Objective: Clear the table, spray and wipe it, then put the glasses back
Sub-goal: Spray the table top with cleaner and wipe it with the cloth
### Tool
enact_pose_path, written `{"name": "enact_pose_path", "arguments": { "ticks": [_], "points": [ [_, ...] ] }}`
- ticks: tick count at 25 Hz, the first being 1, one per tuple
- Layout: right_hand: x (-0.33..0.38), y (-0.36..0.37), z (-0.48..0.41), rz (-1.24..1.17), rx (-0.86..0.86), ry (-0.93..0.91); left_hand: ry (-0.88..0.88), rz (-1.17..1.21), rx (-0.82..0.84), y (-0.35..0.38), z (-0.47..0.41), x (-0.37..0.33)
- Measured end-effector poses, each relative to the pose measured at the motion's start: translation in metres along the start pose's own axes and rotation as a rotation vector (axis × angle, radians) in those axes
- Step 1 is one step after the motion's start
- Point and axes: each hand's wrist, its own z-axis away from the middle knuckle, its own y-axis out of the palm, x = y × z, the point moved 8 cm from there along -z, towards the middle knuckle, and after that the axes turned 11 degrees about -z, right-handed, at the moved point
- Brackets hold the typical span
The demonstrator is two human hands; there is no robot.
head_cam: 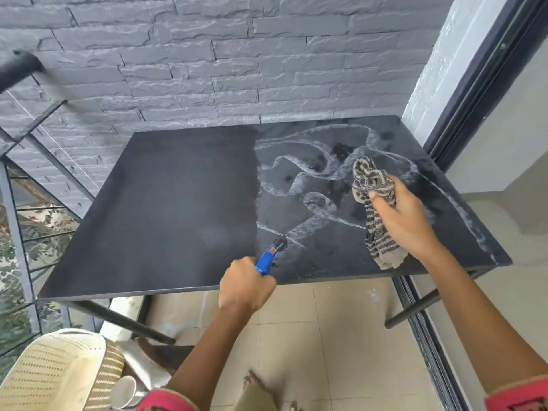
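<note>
Spray-and-wipe step. Left hand (246, 284) curls round spray bottle (264, 261) at the table's (178, 203) 6 o'clock edge. Right hand (406, 221) clutches striped cloth (370, 182) at 3 o'clock, over wet streaks (9 o'clock half looks dry). Next, likely: spray there, wipe.

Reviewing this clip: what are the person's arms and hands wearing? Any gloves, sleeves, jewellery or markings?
Both hands are bare: no gloves on the left hand or the right hand, and no rings, watch or bands show. The forearms are uncovered. Short pinkish-red fabric sleeves with a pale, rough edge start at the bottom of the frame: the left sleeve and the right sleeve.
</note>
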Motion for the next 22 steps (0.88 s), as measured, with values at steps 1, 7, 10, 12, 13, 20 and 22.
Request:
{"name": "enact_pose_path", "arguments": {
  "ticks": [1,7,10,12,13,20,22],
  "points": [
    [0.002,0.000,-0.004,-0.001,0.005,-0.010,0.001,0.022,-0.009,-0.005,-0.004,-0.003],
    [0.005,0.008,-0.051,0.009,0.009,-0.048,0.014,0.185,-0.077,-0.032,-0.065,-0.032],
    [0.004,0.011,-0.080,0.005,0.019,-0.061,0.016,0.146,-0.093,-0.036,-0.095,-0.048],
    [0.005,0.010,-0.104,0.004,0.005,-0.070,0.019,0.100,-0.101,-0.038,-0.117,-0.058],
    [0.005,0.010,-0.118,0.013,0.005,-0.071,0.009,0.078,-0.105,-0.040,-0.129,-0.063],
    [0.005,0.017,-0.194,-0.008,0.006,-0.097,-0.054,0.184,-0.161,-0.061,-0.208,-0.073],
    [0.002,0.027,-0.213,-0.012,0.031,-0.088,-0.046,0.212,-0.169,-0.070,-0.231,-0.081]
  ]
}}
